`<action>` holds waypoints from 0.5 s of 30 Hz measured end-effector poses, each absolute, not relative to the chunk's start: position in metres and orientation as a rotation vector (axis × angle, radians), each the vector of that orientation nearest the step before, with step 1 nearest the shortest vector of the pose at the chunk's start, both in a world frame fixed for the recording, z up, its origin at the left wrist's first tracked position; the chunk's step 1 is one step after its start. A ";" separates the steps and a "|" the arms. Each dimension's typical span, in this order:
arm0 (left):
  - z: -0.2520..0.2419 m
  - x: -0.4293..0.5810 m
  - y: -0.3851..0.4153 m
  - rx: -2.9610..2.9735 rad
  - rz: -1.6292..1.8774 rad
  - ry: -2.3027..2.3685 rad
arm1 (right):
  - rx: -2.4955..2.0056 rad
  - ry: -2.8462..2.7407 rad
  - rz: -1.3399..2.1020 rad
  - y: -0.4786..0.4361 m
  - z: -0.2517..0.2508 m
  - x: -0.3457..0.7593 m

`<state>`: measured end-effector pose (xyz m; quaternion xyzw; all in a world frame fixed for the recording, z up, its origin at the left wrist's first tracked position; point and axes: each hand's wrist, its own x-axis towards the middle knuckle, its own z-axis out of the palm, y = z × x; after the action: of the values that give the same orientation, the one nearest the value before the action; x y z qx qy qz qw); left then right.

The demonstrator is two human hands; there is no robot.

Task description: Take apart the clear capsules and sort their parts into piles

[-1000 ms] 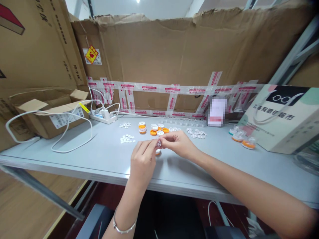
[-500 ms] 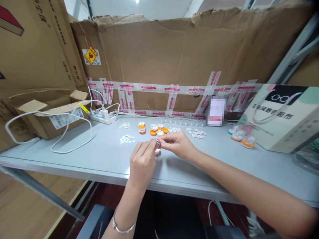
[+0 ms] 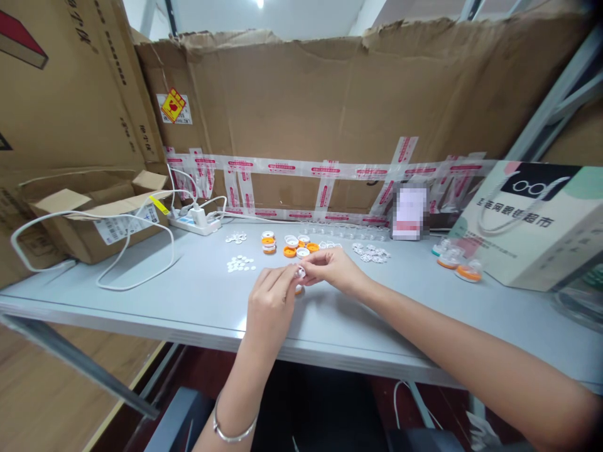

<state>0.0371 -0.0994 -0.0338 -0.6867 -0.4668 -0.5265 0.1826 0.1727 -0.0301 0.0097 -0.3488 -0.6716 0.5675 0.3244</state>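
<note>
My left hand and my right hand meet above the front middle of the table. Between their fingertips they pinch a small white and clear plastic part; its exact kind is too small to make out. Just below the fingers, an orange and white round cap rests on the table, partly hidden by my left hand. Behind my hands lie several orange and white caps, some stacked at the left. Small white discs are spread to the left, and white ring-like pieces to the right.
A row of clear plastic domes runs along the back of the grey table. To the right stand a blurred phone, finished-looking capped domes and a paper bag. A power strip and open carton are left.
Both hands stay together in the same place. The small part between the fingertips has turned slightly and shows more; the fingers have shifted a little.
</note>
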 end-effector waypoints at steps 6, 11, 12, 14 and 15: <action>-0.030 0.037 -0.102 -1.934 -1.679 -1.364 | -1.019 -1.733 1.486 -0.021 0.012 0.175; -0.030 0.036 -0.099 -2.118 -1.585 -1.453 | -0.929 -1.847 1.468 -0.023 0.007 0.174; -0.030 0.035 -0.099 -2.147 -1.567 -1.444 | -0.901 -1.869 1.466 -0.024 0.007 0.173; -0.029 0.035 -0.100 -2.165 -1.572 -1.425 | -0.876 -1.885 1.478 -0.025 0.005 0.172; -0.029 0.035 -0.101 -2.152 -1.601 -1.420 | -0.880 -1.880 1.489 -0.026 0.005 0.171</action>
<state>0.0354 -0.1008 -0.0291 -0.7081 -0.4672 -0.5267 0.0531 0.1714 -0.0260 0.0048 -0.3297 -0.7045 0.5578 0.2895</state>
